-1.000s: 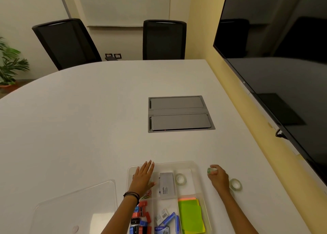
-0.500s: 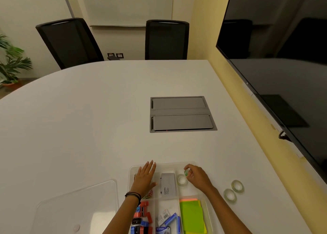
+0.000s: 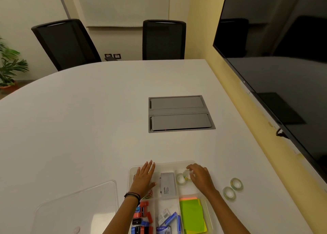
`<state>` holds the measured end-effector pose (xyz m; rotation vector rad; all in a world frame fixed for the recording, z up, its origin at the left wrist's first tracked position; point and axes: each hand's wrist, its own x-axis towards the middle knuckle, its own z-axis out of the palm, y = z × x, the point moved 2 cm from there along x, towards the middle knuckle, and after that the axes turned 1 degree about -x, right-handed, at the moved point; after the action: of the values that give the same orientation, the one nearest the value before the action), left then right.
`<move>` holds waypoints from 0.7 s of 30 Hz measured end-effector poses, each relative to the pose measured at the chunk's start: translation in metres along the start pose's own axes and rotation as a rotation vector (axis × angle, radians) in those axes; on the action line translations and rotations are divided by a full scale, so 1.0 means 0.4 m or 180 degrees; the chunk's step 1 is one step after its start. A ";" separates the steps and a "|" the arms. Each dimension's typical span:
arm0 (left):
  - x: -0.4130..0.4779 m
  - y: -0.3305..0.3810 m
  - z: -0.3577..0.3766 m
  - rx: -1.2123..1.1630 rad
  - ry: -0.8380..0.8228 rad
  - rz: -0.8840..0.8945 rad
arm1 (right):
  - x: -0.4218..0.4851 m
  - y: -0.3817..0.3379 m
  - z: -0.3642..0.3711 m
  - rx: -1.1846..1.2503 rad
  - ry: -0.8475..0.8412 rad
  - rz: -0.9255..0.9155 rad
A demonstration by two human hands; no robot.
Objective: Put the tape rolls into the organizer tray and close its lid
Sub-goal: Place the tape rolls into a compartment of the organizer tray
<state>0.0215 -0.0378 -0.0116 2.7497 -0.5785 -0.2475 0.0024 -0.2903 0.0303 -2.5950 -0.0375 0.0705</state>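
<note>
The organizer tray, clear plastic with dividers, sits at the lower centre of the frame on the white table.

The left hand lies flat, fingers extended and close together, palm down over the tray's upper-left compartment. It holds nothing.

The right hand is over the tray's upper-right compartment, fingers curled loosely downward. The fingertips touch a tape roll inside that compartment; whether they grip it or merely rest on it cannot be determined. A second tape roll lies flat just left of the first, in the same compartment.

Two further tape rolls lie on the table to the right of the tray, just beside each other.

The lid lies flat on the table at lower left, apart from the tray.
</note>
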 end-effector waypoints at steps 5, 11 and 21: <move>0.001 -0.004 -0.002 -0.0088 0.0087 0.0129 | -0.071 0.092 -0.057 0.0520 0.0841 0.0313; 0.030 -0.007 -0.002 -0.0028 -0.0008 0.0216 | -0.193 0.246 -0.078 0.0560 0.1045 0.1261; 0.035 -0.013 0.004 0.0037 0.0065 0.0248 | -0.248 0.285 -0.045 0.0563 0.0671 0.1576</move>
<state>0.0358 -0.0396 -0.0165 2.7304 -0.6820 -0.1982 -0.0942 -0.4012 -0.0091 -2.3632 0.6568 -0.0208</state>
